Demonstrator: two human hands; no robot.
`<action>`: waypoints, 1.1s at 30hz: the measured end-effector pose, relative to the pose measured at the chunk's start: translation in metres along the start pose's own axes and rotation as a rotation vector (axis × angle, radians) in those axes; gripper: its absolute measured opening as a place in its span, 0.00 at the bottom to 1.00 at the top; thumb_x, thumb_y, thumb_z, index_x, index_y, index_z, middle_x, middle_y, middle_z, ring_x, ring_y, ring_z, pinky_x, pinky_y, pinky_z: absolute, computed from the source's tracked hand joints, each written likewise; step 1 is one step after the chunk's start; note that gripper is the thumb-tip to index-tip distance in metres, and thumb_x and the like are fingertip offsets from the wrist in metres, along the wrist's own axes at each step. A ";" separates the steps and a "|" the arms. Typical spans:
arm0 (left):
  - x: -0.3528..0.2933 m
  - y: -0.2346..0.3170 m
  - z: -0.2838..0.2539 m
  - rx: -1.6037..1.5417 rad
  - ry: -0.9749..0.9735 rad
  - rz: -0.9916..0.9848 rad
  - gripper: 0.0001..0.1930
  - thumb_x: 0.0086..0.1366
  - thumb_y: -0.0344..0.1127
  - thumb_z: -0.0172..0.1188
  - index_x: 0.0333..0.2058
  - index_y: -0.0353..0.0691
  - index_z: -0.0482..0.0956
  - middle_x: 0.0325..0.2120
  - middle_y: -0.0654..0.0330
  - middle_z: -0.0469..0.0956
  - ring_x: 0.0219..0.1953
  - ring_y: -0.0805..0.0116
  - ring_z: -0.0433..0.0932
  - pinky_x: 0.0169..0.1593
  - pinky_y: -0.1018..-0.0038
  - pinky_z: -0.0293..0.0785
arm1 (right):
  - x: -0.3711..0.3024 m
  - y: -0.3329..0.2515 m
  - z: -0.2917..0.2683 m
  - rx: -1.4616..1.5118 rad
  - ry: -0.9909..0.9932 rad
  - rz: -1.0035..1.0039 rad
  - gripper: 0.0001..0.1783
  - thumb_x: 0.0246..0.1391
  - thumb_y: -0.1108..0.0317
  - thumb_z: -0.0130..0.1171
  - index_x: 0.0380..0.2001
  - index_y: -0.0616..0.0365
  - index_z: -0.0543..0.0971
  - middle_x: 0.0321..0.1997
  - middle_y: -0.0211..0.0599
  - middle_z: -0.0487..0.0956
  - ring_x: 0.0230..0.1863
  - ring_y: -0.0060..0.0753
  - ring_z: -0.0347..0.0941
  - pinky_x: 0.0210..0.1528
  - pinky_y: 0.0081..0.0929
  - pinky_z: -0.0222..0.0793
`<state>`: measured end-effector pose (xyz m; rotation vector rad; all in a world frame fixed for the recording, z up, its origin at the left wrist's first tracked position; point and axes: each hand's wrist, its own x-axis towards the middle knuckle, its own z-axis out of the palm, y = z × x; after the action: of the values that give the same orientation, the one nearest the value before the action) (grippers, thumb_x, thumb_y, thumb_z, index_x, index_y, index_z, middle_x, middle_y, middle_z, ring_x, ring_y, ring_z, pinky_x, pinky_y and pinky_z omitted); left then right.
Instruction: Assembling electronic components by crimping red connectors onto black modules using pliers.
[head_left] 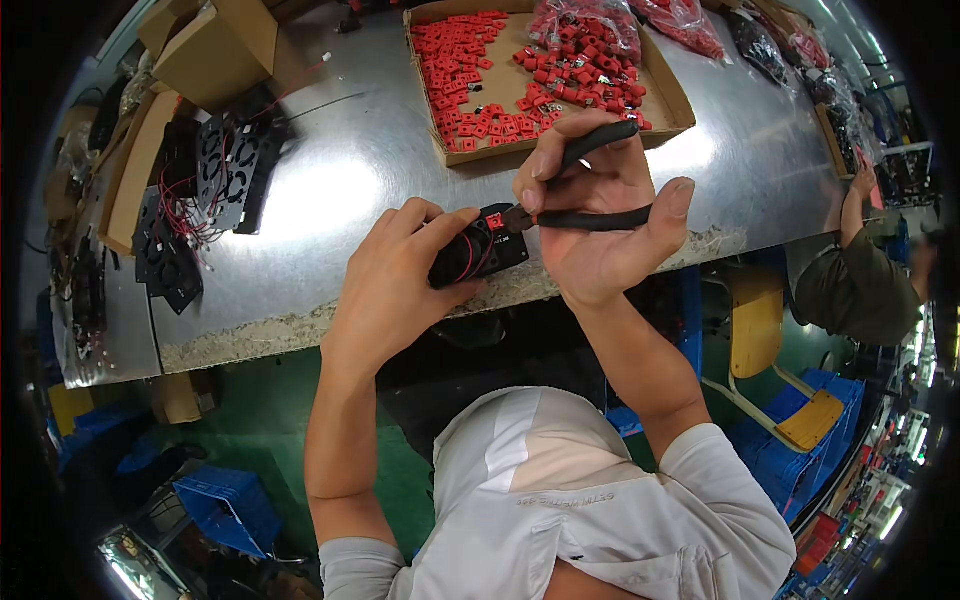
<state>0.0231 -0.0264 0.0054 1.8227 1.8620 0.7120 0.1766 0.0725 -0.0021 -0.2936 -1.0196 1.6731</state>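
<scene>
My left hand (390,268) is closed around a black fan panel (510,251) with red wires, held above the table near its front edge. A small red part (495,221) sits at the panel's upper edge. In my right hand (600,235) is a pair of pliers (595,219) with black handles, spread apart. One handle lies across the palm, and the fingers curl at the other. The pliers' jaws point left and meet the panel beside the red part; whether they grip it, I cannot tell.
A shallow cardboard tray (560,145) of red pieces (455,75) stands at the back, a plastic bag (590,30) in it. Several black fan panels (225,165) with red wires lie left by a cardboard box (215,55). A yellow chair (757,325) and another person (860,285) are right.
</scene>
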 end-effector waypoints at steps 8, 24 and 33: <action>0.001 0.000 0.001 0.013 0.000 -0.002 0.33 0.42 0.33 0.74 0.52 0.41 0.78 0.39 0.56 0.75 0.43 0.56 0.74 0.48 0.66 0.71 | 0.000 0.001 0.002 -0.123 0.014 -0.011 0.53 0.50 0.18 0.35 0.47 0.65 0.72 0.32 0.42 0.71 0.28 0.35 0.66 0.33 0.31 0.63; 0.000 -0.001 0.002 0.003 -0.001 -0.003 0.33 0.43 0.34 0.73 0.53 0.42 0.78 0.40 0.56 0.75 0.44 0.56 0.74 0.49 0.66 0.71 | 0.001 0.001 0.003 -0.076 0.028 -0.026 0.53 0.50 0.19 0.35 0.47 0.67 0.71 0.31 0.42 0.71 0.27 0.34 0.66 0.33 0.30 0.63; -0.001 -0.004 0.003 0.030 0.000 0.020 0.31 0.45 0.34 0.73 0.52 0.45 0.77 0.39 0.58 0.74 0.43 0.55 0.73 0.47 0.62 0.72 | 0.000 0.003 0.004 -0.099 0.054 -0.016 0.51 0.50 0.20 0.36 0.44 0.65 0.73 0.29 0.42 0.70 0.25 0.34 0.65 0.30 0.30 0.62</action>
<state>0.0221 -0.0268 0.0009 1.8625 1.8667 0.6948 0.1721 0.0700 -0.0015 -0.3931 -1.0635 1.5947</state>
